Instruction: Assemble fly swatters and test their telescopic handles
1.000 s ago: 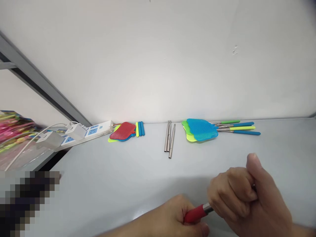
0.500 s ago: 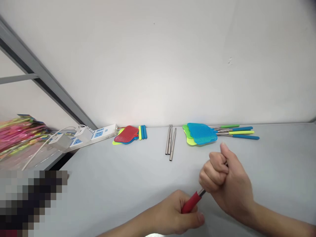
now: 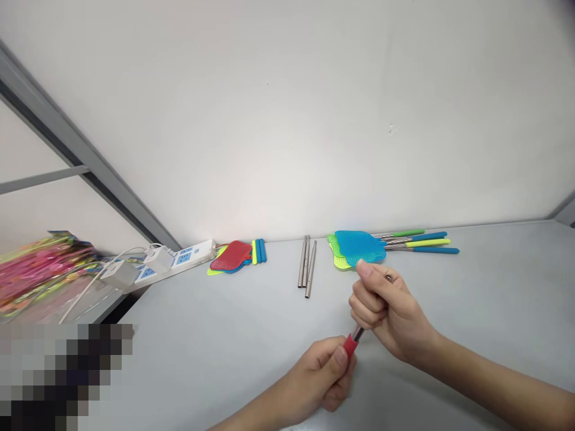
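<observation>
My left hand [image 3: 321,377] is wrapped round a red handle grip [image 3: 351,345], its thumb lying along it. A short length of metal rod [image 3: 358,333] shows between the two hands, running into the grip. My right hand [image 3: 395,317] is closed in a fist round this rod, whose upper end peeks out above the fingers. Beyond the hands, several fly swatters lie stacked, a blue one [image 3: 362,246] on top. To their left rest loose metal rods [image 3: 311,272]. Farther left are yellow and blue handle grips [image 3: 259,251] beside red, blue and yellow swatter heads [image 3: 230,257].
A white power strip [image 3: 200,254] with plugged-in adapters [image 3: 119,275] and cables runs along the left edge of the grey table [image 3: 202,341]. Plastic-wrapped, brightly coloured goods [image 3: 45,272] lie at the far left. A pale wall [image 3: 278,149] stands behind the table.
Both hands have shifted slightly left, and the rod and grip stand steeper. My left thumb now presses over the red grip, covering more of it. The camera view has tilted a little.
</observation>
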Demonstrator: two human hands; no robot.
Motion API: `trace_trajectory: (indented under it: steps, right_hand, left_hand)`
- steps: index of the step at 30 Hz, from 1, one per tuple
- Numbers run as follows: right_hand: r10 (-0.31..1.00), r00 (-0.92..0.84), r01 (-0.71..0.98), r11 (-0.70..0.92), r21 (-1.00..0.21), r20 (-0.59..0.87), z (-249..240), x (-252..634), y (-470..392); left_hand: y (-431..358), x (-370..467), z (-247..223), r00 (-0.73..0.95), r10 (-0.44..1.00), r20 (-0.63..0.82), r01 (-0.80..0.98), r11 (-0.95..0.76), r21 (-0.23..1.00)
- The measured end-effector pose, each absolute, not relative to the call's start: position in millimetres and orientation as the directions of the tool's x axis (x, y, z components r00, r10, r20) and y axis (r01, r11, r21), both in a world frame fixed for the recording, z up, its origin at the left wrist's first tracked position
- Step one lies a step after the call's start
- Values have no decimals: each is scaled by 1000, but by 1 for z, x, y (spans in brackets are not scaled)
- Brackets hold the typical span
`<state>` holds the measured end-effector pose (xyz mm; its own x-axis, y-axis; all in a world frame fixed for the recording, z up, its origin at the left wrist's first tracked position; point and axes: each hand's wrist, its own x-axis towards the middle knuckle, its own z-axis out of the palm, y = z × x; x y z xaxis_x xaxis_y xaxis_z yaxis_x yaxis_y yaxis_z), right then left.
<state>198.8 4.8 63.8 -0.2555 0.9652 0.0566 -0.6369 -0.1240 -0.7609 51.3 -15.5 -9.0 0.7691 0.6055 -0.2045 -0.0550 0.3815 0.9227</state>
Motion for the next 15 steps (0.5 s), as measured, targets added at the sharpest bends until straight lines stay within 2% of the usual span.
trace_trajectory:
  steps: [3,7,11,15]
  right_hand:
    - [945,-321,-559,-137,-818,61,66,200,5]
    - [944,-330,-537,-164,-827,27,64,198,6]
    - [962,-274,-569,-175,-804,-16,56,194,4]
    - [962,-272,-574,-196,-795,-40,53,191,1]
  left_hand:
    - [-22,56,-10,686,714,-143,-45,238,970]
    - [-29,58,-17,534,839,-107,94,67,993]
    - [-31,56,-21,547,822,-158,150,90,985]
    - [-31,54,-20,585,785,-206,130,161,978]
